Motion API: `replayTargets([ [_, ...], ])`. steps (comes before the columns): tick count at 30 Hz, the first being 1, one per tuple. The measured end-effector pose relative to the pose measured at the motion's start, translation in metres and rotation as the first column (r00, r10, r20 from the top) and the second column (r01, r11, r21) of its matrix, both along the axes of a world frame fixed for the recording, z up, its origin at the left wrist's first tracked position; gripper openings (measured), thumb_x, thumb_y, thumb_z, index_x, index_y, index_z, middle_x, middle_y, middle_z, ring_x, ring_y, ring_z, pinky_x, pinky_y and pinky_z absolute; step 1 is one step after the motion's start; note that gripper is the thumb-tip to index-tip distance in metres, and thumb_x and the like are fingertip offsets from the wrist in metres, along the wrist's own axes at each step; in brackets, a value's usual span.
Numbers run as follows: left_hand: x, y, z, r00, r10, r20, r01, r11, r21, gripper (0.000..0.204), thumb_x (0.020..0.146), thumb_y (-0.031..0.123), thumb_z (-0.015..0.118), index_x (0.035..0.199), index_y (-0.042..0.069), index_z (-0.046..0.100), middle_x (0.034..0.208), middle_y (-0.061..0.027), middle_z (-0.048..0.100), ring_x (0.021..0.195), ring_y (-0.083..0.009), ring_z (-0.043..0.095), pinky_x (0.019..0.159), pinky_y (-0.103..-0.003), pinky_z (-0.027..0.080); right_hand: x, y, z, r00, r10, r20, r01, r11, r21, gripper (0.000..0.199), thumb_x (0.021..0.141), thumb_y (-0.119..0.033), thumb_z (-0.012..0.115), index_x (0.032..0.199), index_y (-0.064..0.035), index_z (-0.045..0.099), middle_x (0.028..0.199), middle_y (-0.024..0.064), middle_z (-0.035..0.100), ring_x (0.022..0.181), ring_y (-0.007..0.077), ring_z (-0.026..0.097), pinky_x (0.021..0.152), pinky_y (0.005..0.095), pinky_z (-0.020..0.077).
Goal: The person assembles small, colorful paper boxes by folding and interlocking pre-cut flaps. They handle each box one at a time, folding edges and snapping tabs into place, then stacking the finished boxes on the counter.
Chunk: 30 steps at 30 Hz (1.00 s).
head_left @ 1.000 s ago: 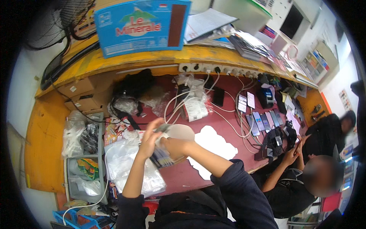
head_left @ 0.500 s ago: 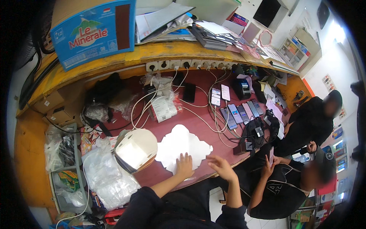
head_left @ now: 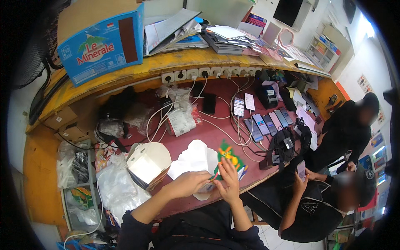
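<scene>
Both hands meet over the near edge of the dark red table, holding a green and yellow printed packet raised above the surface. My left hand pinches its lower left corner. My right hand is closed on its near side, fingers against the front. Beneath and left of the packet lies a white paper sheet with scalloped edges; its right part is hidden by the packet and hands. Left of the sheet stands a stack of cream paper food boxes, nested and tilted, the top one's inside showing.
Clear plastic bags lie at the left, beside a grey bin of packets. Several phones and tangled white cables cover the right side. A blue carton stands on the yellow shelf. Two people are at the right, one holding a phone.
My right hand, empty before, now holds the green and yellow packet. My left hand has left the white sheet and grips the packet too. The view has shifted slightly.
</scene>
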<state>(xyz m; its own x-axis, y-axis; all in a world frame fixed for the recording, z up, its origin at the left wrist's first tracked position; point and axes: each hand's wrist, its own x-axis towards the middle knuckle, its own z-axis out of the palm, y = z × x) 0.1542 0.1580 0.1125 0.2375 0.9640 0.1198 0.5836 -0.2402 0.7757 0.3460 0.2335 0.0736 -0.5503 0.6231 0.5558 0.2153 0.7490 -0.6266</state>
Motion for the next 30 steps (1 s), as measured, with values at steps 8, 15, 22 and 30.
replayTargets([
  [8, 0.021, -0.016, 0.004, 0.729, 0.533, 0.430, -0.451, 0.846, -0.284, 0.033, 0.091, 0.032, 0.055, 0.110, 0.005, 0.060, 0.102, -0.0095, 0.063, 0.091, -0.0149, 0.061, 0.072, -0.033, 0.049, 0.001, -0.025, 0.010, 0.892, -0.353, -0.284, 0.212, 0.878, -0.428, 0.013, 0.082, -0.002, 0.059, 0.088, 0.0049, 0.067, 0.092, 0.0155, 0.069, 0.094, 0.0271, 0.062, 0.085, 0.0357, 0.0473],
  [15, 0.021, -0.007, 0.001, 0.109, 0.559, 0.822, 0.262, 0.782, -0.566, 0.046, 0.099, 0.037, 0.036, 0.131, 0.004, 0.042, 0.120, -0.0093, 0.056, 0.107, -0.0211, 0.059, 0.088, -0.037, 0.050, 0.026, -0.024, 0.051, 0.975, 0.176, -0.137, -0.209, 0.934, -0.290, 0.013, 0.077, -0.013, 0.068, 0.071, -0.0035, 0.061, 0.102, 0.0091, 0.056, 0.115, 0.0324, 0.045, 0.096, 0.0439, 0.0346],
  [22, 0.059, -0.020, 0.023, -0.029, 0.615, 0.788, -0.020, 0.788, -0.616, 0.033, 0.098, 0.018, 0.044, 0.126, 0.001, 0.046, 0.117, -0.0090, 0.058, 0.105, -0.0194, 0.059, 0.090, -0.035, 0.049, 0.004, -0.042, 0.050, 0.827, -0.332, -0.454, 0.176, 0.919, -0.352, 0.016, 0.067, -0.006, 0.074, 0.067, -0.0026, 0.058, 0.102, 0.0106, 0.052, 0.110, 0.0291, 0.046, 0.097, 0.0428, 0.0328],
  [30, 0.069, -0.038, 0.012, -0.141, 0.443, 0.885, -0.084, 0.885, -0.457, 0.030, 0.095, 0.015, 0.046, 0.120, -0.001, 0.050, 0.115, -0.0107, 0.058, 0.104, -0.0192, 0.059, 0.091, -0.033, 0.047, -0.005, -0.048, 0.056, 0.912, -0.236, -0.336, 0.092, 0.915, -0.392, 0.021, 0.080, -0.007, 0.063, 0.066, -0.0013, 0.050, 0.121, 0.0168, 0.045, 0.114, 0.0300, 0.046, 0.099, 0.0389, 0.0317],
])
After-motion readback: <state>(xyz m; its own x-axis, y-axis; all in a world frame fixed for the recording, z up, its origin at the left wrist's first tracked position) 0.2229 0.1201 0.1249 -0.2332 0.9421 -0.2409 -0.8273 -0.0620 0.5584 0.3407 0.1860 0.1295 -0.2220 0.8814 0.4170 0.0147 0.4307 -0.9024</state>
